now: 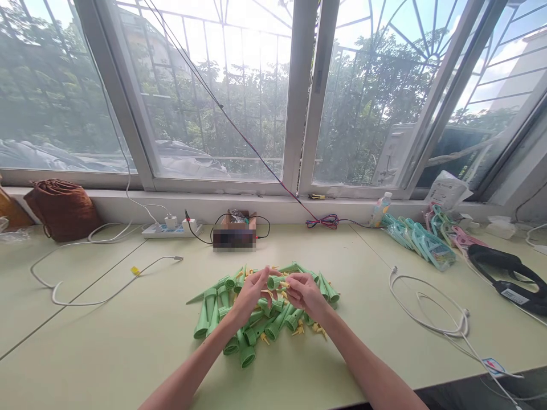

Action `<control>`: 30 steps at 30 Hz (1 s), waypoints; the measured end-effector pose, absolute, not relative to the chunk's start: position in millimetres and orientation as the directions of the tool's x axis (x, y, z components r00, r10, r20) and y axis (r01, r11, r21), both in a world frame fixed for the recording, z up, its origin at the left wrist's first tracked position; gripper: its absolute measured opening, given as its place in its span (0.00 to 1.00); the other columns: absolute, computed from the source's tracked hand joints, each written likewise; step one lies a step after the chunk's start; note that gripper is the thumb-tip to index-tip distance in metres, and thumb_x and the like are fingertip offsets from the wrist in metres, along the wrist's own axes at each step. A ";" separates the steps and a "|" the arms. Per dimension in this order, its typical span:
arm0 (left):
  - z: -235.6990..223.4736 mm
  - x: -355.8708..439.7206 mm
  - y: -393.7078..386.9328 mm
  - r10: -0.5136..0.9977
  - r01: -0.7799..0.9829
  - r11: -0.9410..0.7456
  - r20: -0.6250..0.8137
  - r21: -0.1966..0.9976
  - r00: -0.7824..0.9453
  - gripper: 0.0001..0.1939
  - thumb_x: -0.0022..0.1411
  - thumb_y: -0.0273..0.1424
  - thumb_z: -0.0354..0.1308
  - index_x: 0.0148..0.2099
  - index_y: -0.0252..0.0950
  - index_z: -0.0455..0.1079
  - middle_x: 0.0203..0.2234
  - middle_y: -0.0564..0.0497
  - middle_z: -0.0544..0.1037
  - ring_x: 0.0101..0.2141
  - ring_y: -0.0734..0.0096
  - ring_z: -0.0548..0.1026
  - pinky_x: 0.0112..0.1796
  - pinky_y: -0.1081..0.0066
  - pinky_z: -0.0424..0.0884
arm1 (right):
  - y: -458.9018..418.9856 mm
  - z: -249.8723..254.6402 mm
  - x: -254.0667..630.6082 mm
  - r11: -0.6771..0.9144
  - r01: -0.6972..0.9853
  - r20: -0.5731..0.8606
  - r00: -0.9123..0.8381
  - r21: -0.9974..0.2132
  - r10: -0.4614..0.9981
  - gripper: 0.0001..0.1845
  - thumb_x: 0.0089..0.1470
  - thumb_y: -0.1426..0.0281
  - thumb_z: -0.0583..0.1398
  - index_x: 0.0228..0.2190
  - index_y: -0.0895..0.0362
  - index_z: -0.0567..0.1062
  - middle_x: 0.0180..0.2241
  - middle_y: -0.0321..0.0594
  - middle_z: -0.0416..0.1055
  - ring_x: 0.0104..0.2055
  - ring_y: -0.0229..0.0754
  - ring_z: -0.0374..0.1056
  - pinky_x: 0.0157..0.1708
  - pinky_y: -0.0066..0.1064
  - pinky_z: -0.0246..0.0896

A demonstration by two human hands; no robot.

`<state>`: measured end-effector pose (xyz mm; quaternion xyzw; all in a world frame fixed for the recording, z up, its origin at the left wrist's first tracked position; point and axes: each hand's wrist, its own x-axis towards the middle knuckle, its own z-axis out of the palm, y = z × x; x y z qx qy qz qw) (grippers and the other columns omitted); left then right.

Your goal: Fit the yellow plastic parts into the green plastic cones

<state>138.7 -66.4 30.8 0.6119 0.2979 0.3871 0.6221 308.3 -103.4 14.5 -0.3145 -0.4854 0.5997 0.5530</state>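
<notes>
Above a heap of green plastic cones [280, 323], my two hands come close together. My left hand [253, 291] has its fingers closed around a green hollow cone [274, 282], whose open round end faces me. In the fingertips of my right hand [306, 291] is a small yellow plastic piece [285, 285], right beside the cone's open end. Whether the piece touches the cone I cannot tell. More small yellow pieces [264, 339] lie among the cones and along the front of the heap. My fingers partly hide the held cone.
Behind the heap stand a small box [241, 220] and a power strip [171, 229]. White cables lie at left [106, 297] and right [431, 324]. Bagged teal items [427, 242], a bottle [380, 209] and a black strap-like object [508, 279] are at right. A brown pouch [63, 209] sits far left.
</notes>
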 end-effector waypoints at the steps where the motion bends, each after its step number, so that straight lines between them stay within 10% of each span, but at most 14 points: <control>1: 30.7 138.7 -66.0 0.848 -0.103 -0.046 0.093 0.994 0.522 0.28 0.61 0.54 0.52 0.45 0.34 0.73 0.28 0.50 0.73 0.23 0.72 0.73 0.20 0.75 0.69 | -103.3 14.2 308.0 0.088 -0.347 0.163 -0.192 -0.934 0.968 0.21 0.51 0.56 0.64 0.19 0.57 0.66 0.14 0.25 0.50 0.12 0.26 0.43 0.12 0.25 0.33; 30: 29.1 138.1 -63.9 0.786 -0.050 -0.172 0.168 0.984 0.594 0.18 0.59 0.42 0.61 0.43 0.33 0.74 0.32 0.48 0.75 0.27 0.72 0.71 0.25 0.74 0.70 | -103.8 13.4 307.8 0.158 -0.334 0.217 -0.148 -0.929 0.965 0.23 0.55 0.60 0.62 0.17 0.57 0.62 0.13 0.25 0.51 0.13 0.27 0.44 0.13 0.25 0.36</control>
